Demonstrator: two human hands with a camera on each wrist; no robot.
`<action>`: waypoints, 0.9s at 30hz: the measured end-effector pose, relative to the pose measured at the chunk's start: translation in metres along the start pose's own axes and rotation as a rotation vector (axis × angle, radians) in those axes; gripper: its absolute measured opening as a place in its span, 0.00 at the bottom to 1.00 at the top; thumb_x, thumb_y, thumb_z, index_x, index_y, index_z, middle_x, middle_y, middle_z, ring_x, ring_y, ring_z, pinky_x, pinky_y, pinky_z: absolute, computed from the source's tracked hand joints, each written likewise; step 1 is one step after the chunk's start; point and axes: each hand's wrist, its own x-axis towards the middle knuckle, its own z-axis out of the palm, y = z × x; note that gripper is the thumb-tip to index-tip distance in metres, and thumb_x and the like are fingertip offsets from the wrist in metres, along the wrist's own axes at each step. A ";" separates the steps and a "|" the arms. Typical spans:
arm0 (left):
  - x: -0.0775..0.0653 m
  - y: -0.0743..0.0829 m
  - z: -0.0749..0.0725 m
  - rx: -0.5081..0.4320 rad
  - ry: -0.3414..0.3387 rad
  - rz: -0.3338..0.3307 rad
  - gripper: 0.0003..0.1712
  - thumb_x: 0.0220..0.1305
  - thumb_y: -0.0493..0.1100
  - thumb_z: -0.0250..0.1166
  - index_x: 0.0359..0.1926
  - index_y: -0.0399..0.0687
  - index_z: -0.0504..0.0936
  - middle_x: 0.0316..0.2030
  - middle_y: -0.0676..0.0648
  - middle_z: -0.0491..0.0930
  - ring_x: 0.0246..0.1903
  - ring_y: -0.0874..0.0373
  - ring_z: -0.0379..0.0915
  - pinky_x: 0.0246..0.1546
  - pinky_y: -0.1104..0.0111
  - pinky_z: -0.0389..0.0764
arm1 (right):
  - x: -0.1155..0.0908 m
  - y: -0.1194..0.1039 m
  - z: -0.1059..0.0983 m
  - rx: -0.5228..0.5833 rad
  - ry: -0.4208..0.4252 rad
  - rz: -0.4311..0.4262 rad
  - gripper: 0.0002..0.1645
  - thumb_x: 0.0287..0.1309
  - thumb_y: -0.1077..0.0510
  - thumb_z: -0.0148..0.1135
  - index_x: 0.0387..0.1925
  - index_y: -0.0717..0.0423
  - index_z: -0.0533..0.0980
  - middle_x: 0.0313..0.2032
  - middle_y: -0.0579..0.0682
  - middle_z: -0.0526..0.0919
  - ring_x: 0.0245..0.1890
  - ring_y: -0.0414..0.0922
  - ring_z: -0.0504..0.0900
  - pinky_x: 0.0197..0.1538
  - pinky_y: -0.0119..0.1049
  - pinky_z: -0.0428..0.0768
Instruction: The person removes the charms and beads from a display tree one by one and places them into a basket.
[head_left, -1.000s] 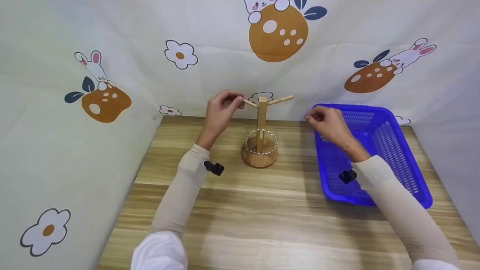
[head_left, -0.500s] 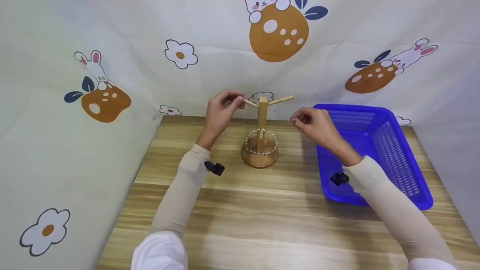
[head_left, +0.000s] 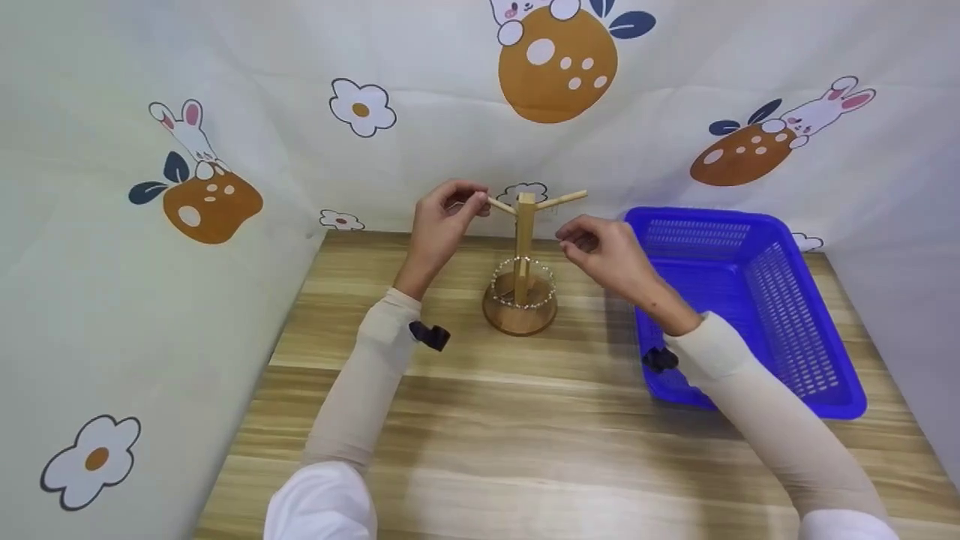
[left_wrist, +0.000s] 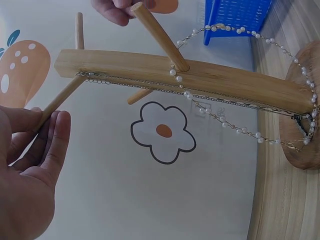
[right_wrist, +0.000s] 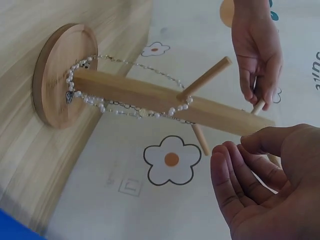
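Note:
A wooden jewelry stand (head_left: 526, 240) stands upright on its round base. My left hand (head_left: 446, 217) pinches the end of its left peg, thumb against fingers, as the left wrist view shows. From that peg a dark metal chain necklace (left_wrist: 150, 89) hangs down along the post. A necklace of white beads (left_wrist: 220, 117) loops over the front peg, its lower end lying around the base. To the right of the stand, my right hand (head_left: 604, 251) hovers near the right peg, fingers loosely bent. Nothing shows between its fingers in the right wrist view.
A blue plastic basket (head_left: 814, 315) with slotted walls sits on the table's right side, partly under my right forearm. The wood-grain table (head_left: 480, 435) meets a printed cloth wall (head_left: 435, 150) close behind the stand.
My right hand has moved left from over the basket's edge to beside the stand. The left hand has stayed at the left peg.

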 end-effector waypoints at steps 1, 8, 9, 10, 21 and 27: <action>0.000 0.000 0.000 -0.002 0.001 -0.003 0.11 0.74 0.31 0.67 0.50 0.24 0.84 0.44 0.33 0.86 0.41 0.45 0.88 0.48 0.65 0.92 | 0.000 0.000 0.003 0.005 -0.006 -0.001 0.09 0.67 0.68 0.67 0.47 0.65 0.86 0.41 0.61 0.91 0.40 0.52 0.90 0.43 0.24 0.87; 0.001 0.000 0.000 -0.008 0.008 0.000 0.11 0.73 0.31 0.67 0.50 0.24 0.84 0.43 0.34 0.87 0.38 0.57 0.87 0.48 0.65 0.92 | -0.003 0.000 0.022 0.028 -0.024 -0.042 0.10 0.65 0.70 0.68 0.47 0.67 0.85 0.43 0.61 0.91 0.44 0.55 0.91 0.52 0.45 0.92; 0.001 0.000 0.000 -0.008 0.007 0.002 0.10 0.73 0.30 0.66 0.50 0.24 0.84 0.43 0.33 0.87 0.38 0.57 0.87 0.48 0.65 0.92 | -0.004 0.000 0.025 0.023 -0.022 -0.050 0.10 0.65 0.70 0.68 0.47 0.68 0.85 0.44 0.61 0.91 0.44 0.56 0.91 0.52 0.47 0.92; 0.001 0.000 0.000 -0.008 0.006 0.003 0.10 0.73 0.30 0.66 0.50 0.24 0.84 0.43 0.33 0.87 0.38 0.57 0.87 0.48 0.64 0.92 | -0.004 0.001 0.028 0.016 -0.022 -0.056 0.10 0.65 0.70 0.68 0.47 0.68 0.85 0.44 0.62 0.91 0.45 0.56 0.91 0.53 0.48 0.92; 0.002 0.001 0.001 -0.015 0.005 0.005 0.09 0.72 0.29 0.67 0.49 0.26 0.85 0.44 0.29 0.86 0.37 0.58 0.87 0.48 0.64 0.93 | -0.003 0.009 0.051 -0.039 -0.015 -0.058 0.12 0.62 0.71 0.68 0.48 0.68 0.83 0.47 0.63 0.89 0.48 0.58 0.89 0.55 0.48 0.91; 0.002 -0.001 0.000 -0.013 -0.006 0.022 0.08 0.74 0.30 0.66 0.49 0.27 0.85 0.46 0.27 0.85 0.38 0.60 0.87 0.48 0.64 0.93 | -0.003 0.014 0.054 -0.044 -0.015 -0.012 0.12 0.63 0.70 0.69 0.48 0.66 0.84 0.47 0.61 0.89 0.48 0.57 0.89 0.57 0.49 0.90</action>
